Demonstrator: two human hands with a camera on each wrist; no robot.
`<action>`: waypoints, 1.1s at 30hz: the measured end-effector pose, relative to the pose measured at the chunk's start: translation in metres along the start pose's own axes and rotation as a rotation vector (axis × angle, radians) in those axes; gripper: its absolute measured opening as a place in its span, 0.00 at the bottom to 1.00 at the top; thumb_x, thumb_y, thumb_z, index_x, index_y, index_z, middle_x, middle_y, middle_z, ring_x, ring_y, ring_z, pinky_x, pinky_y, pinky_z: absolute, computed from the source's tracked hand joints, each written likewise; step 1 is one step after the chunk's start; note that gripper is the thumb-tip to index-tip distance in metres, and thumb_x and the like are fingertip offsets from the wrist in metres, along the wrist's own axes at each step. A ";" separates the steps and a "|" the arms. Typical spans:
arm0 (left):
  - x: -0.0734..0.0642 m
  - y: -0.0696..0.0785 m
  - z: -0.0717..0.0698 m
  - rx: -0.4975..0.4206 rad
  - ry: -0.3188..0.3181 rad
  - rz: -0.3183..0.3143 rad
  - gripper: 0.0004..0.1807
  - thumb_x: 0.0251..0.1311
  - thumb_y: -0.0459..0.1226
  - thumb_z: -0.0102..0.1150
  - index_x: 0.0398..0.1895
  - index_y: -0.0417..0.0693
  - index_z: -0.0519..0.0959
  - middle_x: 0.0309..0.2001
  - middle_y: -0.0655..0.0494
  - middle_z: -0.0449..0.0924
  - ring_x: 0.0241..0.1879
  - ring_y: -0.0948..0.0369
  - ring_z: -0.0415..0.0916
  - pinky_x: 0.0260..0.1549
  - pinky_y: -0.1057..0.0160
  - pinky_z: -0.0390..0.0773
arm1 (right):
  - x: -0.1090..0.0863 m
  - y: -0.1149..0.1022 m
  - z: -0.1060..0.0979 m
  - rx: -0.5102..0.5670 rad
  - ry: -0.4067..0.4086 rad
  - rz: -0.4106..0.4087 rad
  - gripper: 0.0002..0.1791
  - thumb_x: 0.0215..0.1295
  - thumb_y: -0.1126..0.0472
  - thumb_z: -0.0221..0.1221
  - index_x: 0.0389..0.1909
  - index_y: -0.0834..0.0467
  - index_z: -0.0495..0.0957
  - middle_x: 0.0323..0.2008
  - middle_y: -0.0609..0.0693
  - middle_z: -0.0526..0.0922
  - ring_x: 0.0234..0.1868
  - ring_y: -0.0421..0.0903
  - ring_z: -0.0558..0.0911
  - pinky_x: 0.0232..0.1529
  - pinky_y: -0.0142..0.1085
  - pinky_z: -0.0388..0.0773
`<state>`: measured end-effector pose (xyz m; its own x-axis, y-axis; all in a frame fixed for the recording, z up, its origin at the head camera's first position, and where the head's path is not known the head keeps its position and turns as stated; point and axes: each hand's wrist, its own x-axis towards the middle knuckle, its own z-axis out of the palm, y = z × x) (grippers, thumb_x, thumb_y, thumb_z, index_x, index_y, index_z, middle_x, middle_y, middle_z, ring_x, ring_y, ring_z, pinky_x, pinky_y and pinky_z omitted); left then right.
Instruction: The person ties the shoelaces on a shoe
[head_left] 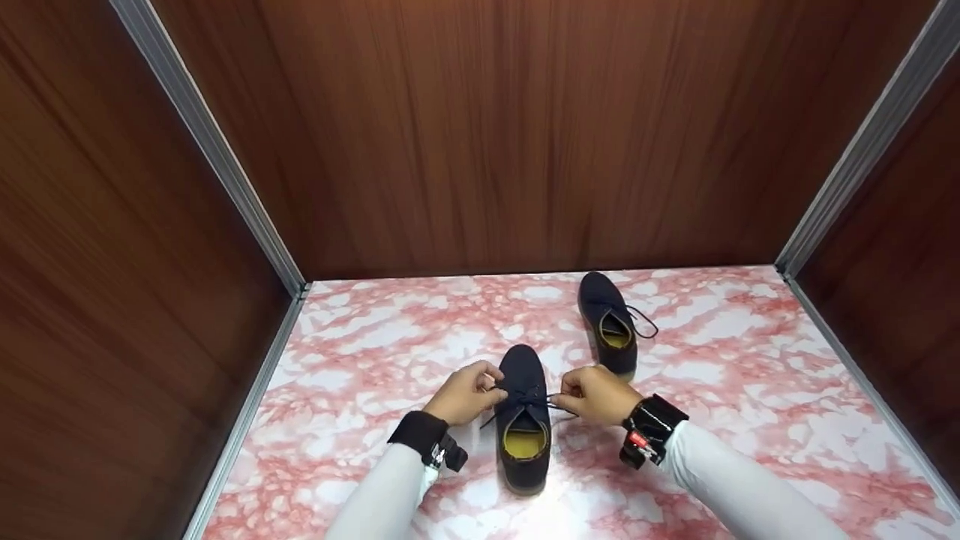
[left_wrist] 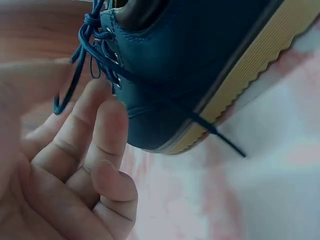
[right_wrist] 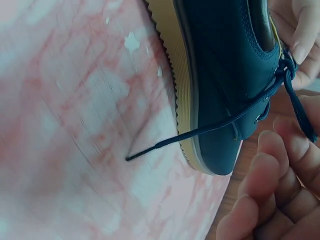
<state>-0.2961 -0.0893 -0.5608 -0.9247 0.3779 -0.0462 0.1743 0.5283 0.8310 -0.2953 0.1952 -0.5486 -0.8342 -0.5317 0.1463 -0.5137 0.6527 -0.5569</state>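
Observation:
A dark navy lace-up shoe (head_left: 523, 367) stands upright on the floor between both hands, toe pointing away. Its shoelace is tied in a bow with a knot (left_wrist: 92, 20) above the eyelets. On the shoe's left side, my left hand (head_left: 459, 395) holds one loop of the shoelace (left_wrist: 76, 80) at the thumb and fingers. Opposite it, my right hand (head_left: 600, 396) pinches the other loop (right_wrist: 299, 110) between thumb and forefinger. Loose lace ends hang down both sides of the shoe, over its tan ridged sole (right_wrist: 172, 65).
The matching shoe (head_left: 600, 296) stands farther back on the right, with a lace loop (head_left: 646, 322) sticking out. Brown wood-grain panels (head_left: 480, 150) with metal corner strips enclose the red-and-white marbled surface (head_left: 360, 360) on three sides.

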 end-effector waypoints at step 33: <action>-0.008 -0.007 -0.005 0.273 -0.005 0.027 0.23 0.77 0.43 0.51 0.18 0.53 0.73 0.19 0.66 0.68 0.19 0.66 0.63 0.25 0.69 0.64 | -0.009 0.000 0.009 -0.318 0.154 0.119 0.28 0.70 0.56 0.61 0.07 0.46 0.68 0.11 0.41 0.74 0.18 0.48 0.78 0.23 0.48 0.76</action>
<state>-0.2914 -0.1002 -0.5630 -0.9170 0.3979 -0.0292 0.2844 0.7032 0.6516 -0.2861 0.1952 -0.5579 -0.8998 -0.3703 0.2307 -0.4277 0.8528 -0.2995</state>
